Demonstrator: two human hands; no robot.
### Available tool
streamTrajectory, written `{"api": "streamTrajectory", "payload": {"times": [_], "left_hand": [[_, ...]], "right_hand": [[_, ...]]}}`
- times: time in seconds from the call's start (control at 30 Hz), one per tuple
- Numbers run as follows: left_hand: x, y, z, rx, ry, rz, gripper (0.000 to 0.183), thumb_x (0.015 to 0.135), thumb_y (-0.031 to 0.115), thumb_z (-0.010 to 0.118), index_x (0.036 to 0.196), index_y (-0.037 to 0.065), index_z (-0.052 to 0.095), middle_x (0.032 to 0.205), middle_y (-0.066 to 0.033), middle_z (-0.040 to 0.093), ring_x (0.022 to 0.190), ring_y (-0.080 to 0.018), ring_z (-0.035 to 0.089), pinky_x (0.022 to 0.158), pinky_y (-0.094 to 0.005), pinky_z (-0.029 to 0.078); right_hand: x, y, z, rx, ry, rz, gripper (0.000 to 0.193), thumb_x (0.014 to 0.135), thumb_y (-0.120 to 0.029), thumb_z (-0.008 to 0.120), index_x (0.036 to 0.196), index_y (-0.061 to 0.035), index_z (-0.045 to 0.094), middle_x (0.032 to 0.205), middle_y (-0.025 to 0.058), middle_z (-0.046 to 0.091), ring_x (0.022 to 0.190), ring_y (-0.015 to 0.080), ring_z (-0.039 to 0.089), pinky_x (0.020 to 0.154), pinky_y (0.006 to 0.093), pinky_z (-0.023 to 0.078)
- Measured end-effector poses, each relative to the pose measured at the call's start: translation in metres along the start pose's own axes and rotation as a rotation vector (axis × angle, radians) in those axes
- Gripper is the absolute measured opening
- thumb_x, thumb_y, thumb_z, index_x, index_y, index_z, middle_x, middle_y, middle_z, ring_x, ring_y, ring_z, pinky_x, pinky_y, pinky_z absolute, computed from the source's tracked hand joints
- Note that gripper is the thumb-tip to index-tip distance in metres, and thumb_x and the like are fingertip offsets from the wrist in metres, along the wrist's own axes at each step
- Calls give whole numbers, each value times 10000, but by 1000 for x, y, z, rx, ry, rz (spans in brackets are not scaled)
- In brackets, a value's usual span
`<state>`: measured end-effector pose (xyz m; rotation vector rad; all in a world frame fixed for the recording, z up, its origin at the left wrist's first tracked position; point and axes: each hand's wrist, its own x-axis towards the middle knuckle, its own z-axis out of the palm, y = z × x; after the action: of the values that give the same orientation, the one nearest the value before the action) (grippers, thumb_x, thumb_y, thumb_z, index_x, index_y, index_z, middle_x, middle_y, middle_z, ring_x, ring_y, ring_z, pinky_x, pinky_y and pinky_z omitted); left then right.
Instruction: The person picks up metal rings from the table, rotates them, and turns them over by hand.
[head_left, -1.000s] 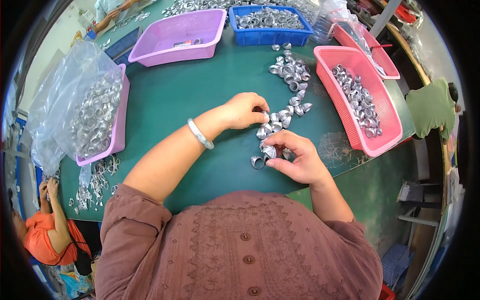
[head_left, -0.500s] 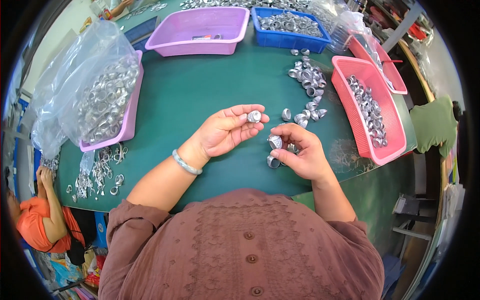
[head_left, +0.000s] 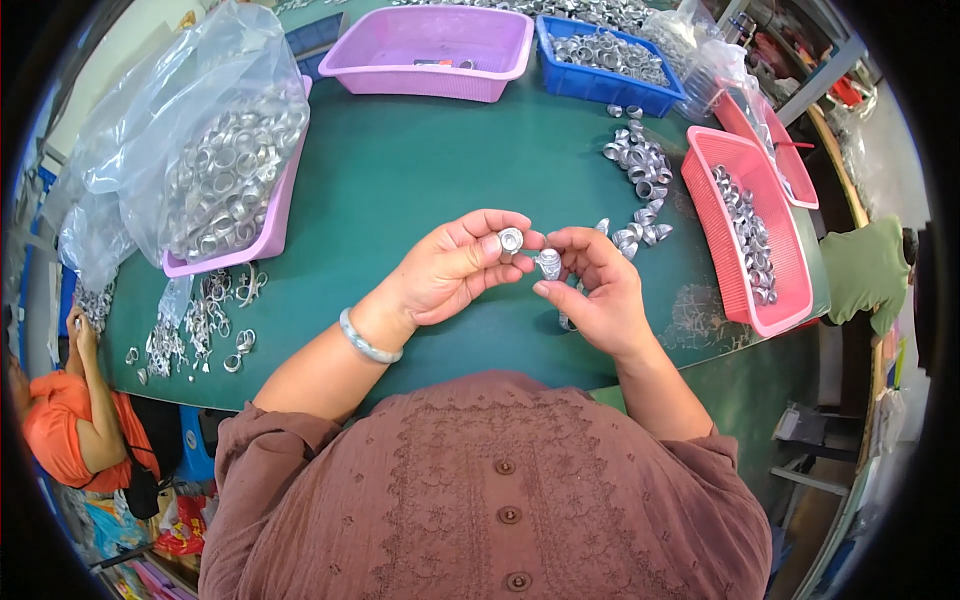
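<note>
Pinched between the thumb and fingers of my left hand (head_left: pixel 452 262) is a silver ring (head_left: pixel 511 240), its round face turned up. Close beside it, my right hand (head_left: pixel 600 290) grips another silver ring (head_left: pixel 548 264) by thumb and fingertips. The two rings are near each other but apart. Partly hidden behind my right hand, one more ring (head_left: pixel 566 322) shows at the fingers' edge; whether it lies on the table or in the hand I cannot tell. A loose pile of silver rings (head_left: pixel 640 165) trails over the green table (head_left: pixel 430 160) toward my right hand.
A pink basket (head_left: pixel 705 215) of rings stands at the right, a blue tray (head_left: pixel 610 90) of rings at the back. Far left, a purple basin (head_left: pixel 270 240) holds a plastic bag (head_left: pixel 130 150) of rings. Another purple basin (head_left: pixel 430 80) sits behind. Small metal pieces (head_left: pixel 205 320) lie front left.
My right hand has brought its ring up and closer to the left hand's ring. The left ring's face has turned more upward. The whole view has shifted slightly.
</note>
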<state>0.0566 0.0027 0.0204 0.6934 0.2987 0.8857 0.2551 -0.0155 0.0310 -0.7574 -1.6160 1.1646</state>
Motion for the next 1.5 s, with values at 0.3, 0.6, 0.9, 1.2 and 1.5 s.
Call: {"api": "streamTrajectory", "payload": {"times": [0.3, 0.6, 0.9, 1.2, 1.5], "left_hand": [[-16, 3, 0, 136, 26, 102, 250, 923, 118, 443, 1161, 44, 466, 1158, -137, 526, 972, -170, 566, 848, -283, 476], [-25, -4, -3, 278, 53, 198, 292, 875, 109, 539, 1152, 42, 480, 1052, -62, 542, 928, -120, 534, 822, -252, 441], [-26, -3, -2, 243, 130, 185, 292, 858, 82, 557, 1138, 28, 491, 992, -40, 543, 871, -116, 530, 788, -243, 445], [-27, -1, -3, 272, 165, 174, 265, 854, 79, 564, 1105, 20, 503, 985, -62, 574, 851, -124, 545, 761, -245, 463], [-29, -2, -8, 161, 213, 125, 248, 878, 181, 548, 1060, 17, 511, 893, -64, 608, 758, -135, 586, 707, -247, 491]], "right_hand": [[8, 3, 12, -82, 15, -42, 331, 710, 47, 649, 1002, -8, 505, 869, 45, 552, 769, 108, 536, 682, 242, 451], [10, 1, 24, -103, 31, -105, 343, 699, 40, 670, 998, -14, 511, 857, 38, 553, 755, 113, 538, 690, 244, 455], [11, 1, 29, -97, 31, -58, 360, 707, 39, 668, 1025, -8, 505, 844, 37, 547, 765, 107, 536, 695, 243, 456], [13, -2, 35, 373, -9, 173, 367, 746, 45, 640, 1084, 11, 500, 922, 75, 579, 813, 130, 577, 697, 260, 483], [16, 1, 24, 678, -55, 434, 331, 790, -15, 619, 1098, 15, 502, 942, 98, 585, 801, 165, 594, 690, 267, 487]]}}
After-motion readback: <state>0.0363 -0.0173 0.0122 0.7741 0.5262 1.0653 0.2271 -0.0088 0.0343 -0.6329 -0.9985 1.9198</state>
